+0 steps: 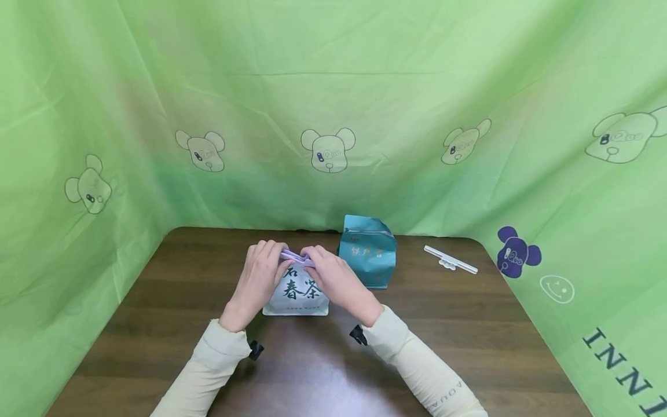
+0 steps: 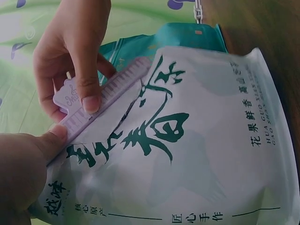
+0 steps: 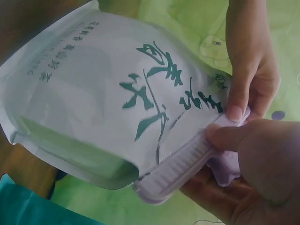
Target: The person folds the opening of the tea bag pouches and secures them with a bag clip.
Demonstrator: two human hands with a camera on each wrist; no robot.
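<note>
A white tea bag [image 1: 295, 295] with dark green characters stands on the table in the head view. Along its top edge lies a light purple bag clip [image 2: 119, 89] with a ridged bar and a small shaped handle. My left hand [image 1: 259, 280] pinches one end of the clip, its thumb on the near face. My right hand [image 1: 341, 280] holds the clip by its middle and handle, with the thumb [image 3: 222, 136] in front and fingers behind. The bag's top edge is hidden behind the clip and hands.
A teal tea bag [image 1: 367, 255] stands just right of and behind the white one. Farther right, a white bag clip [image 1: 450, 260] lies on the brown wooden table [image 1: 427, 336]. Green printed cloth [image 1: 406, 191] hangs behind and along both sides.
</note>
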